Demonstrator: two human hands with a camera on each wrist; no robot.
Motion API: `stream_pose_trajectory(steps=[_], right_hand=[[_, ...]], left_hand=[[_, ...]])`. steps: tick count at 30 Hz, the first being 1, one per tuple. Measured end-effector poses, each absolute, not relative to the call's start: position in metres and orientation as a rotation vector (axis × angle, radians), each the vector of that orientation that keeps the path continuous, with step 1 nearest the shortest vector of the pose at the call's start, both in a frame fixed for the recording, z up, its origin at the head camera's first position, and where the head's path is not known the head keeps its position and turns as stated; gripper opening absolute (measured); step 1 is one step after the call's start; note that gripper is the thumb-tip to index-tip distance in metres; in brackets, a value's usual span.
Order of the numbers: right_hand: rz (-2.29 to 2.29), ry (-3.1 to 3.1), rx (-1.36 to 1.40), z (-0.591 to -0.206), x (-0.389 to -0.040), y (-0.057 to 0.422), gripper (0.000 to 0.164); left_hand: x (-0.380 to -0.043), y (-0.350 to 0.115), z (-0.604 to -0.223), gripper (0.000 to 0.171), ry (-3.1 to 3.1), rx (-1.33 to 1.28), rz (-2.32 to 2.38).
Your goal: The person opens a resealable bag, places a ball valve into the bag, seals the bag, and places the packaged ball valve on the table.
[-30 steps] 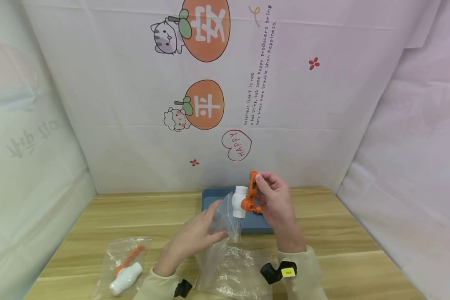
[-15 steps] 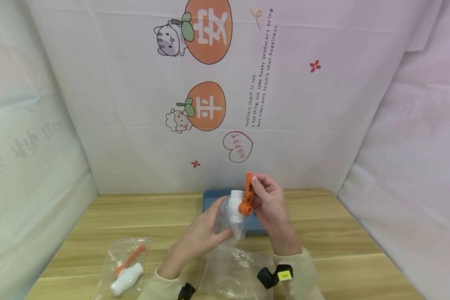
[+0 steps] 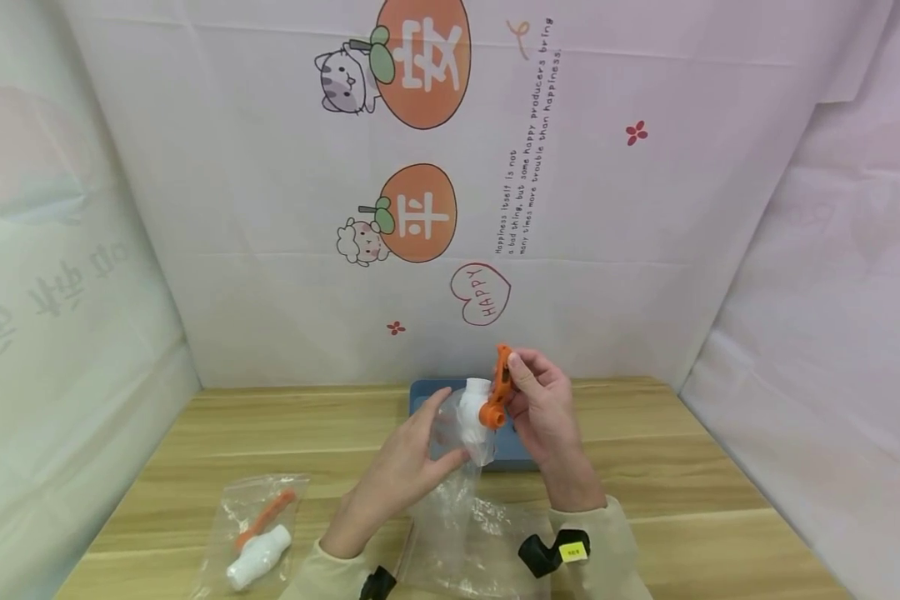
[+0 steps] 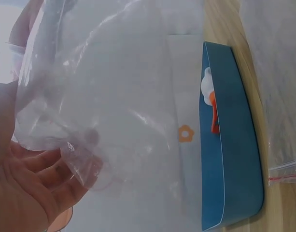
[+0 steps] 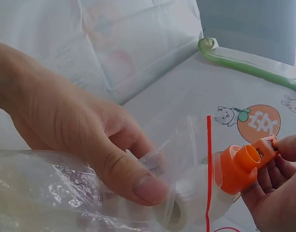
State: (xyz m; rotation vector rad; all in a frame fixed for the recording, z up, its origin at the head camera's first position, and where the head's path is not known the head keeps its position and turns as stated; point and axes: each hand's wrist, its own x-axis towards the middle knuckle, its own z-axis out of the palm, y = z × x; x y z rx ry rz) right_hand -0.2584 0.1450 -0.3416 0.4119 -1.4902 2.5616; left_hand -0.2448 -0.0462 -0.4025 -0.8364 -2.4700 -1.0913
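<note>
In the head view my right hand (image 3: 546, 408) pinches the orange lever handle of a white plastic ball valve (image 3: 474, 410), held upright above the table. The valve's white body is partly inside the mouth of a clear zip bag (image 4: 114, 72). My left hand (image 3: 399, 462) holds this bag, its thumb and fingers around the bag's upper part. In the right wrist view the left thumb presses the bag near the valve's white pipe end, and the orange handle (image 5: 237, 169) stays outside the red zip strip (image 5: 209, 169).
Behind the hands stands a blue tray (image 3: 521, 452), with another white and orange valve (image 4: 207, 87) inside. A clear bag (image 3: 498, 554) lies flat on the wooden table (image 3: 682, 500) in front. At left lies a bagged white valve (image 3: 261, 554) with an orange handle.
The bag's mouth and the valve have come together, so the white body, earlier beside the bag, now sits partly inside it. My right hand has shifted slightly left and down.
</note>
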Motion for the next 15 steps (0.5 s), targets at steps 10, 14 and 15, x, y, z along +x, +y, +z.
stream_pose_trajectory(steps=[10, 14, 15], right_hand=[[2.648, -1.340, 0.134, -0.339, -0.260, 0.139, 0.013], [2.682, -1.331, 0.170, -0.339, -0.259, 0.132, 0.012], [2.692, -1.329, 0.177, -0.340, -0.258, 0.130, 0.012]], left_hand=[[-0.245, -0.046, -0.405, 0.084, -2.424, -0.799, -1.081], [-0.244, -0.045, -0.404, 0.086, -2.434, -0.779, -1.091], [-0.244, -0.045, -0.404, 0.086, -2.433, -0.770, -1.094]])
